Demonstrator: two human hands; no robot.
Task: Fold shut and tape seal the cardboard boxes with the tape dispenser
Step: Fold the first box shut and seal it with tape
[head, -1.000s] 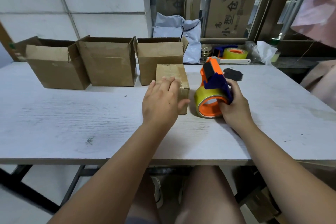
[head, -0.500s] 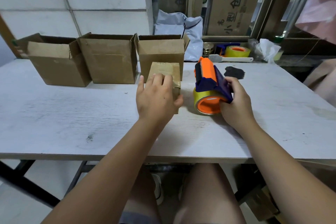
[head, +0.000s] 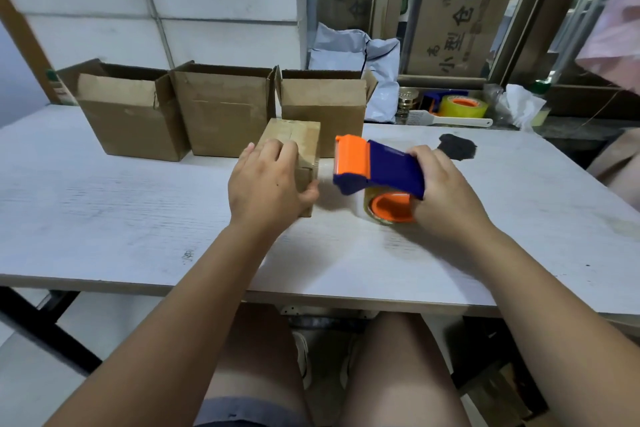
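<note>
A small closed cardboard box (head: 298, 137) lies on the white table (head: 121, 218), tape visible on its top. My left hand (head: 268, 184) grips its near end, thumb on the right side. My right hand (head: 446, 194) holds the blue and orange tape dispenser (head: 377, 170) by its handle, just right of the box. The dispenser's orange head points left at the box's right side, and its clear tape roll with an orange core rests low near the table. Three open cardboard boxes (head: 135, 118) (head: 221, 111) (head: 323, 104) stand in a row behind.
A second tape roll (head: 462, 107) and a white brush (head: 450, 121) lie on the ledge at the back right, beside crumpled plastic (head: 519, 104). A dark patch (head: 455, 146) marks the table right of the dispenser. Grey poly bags (head: 377, 80) lean behind the boxes.
The small box has shifted left and turned with my left hand. My right hand has tipped the dispenser over so its orange head now points left toward the box.
</note>
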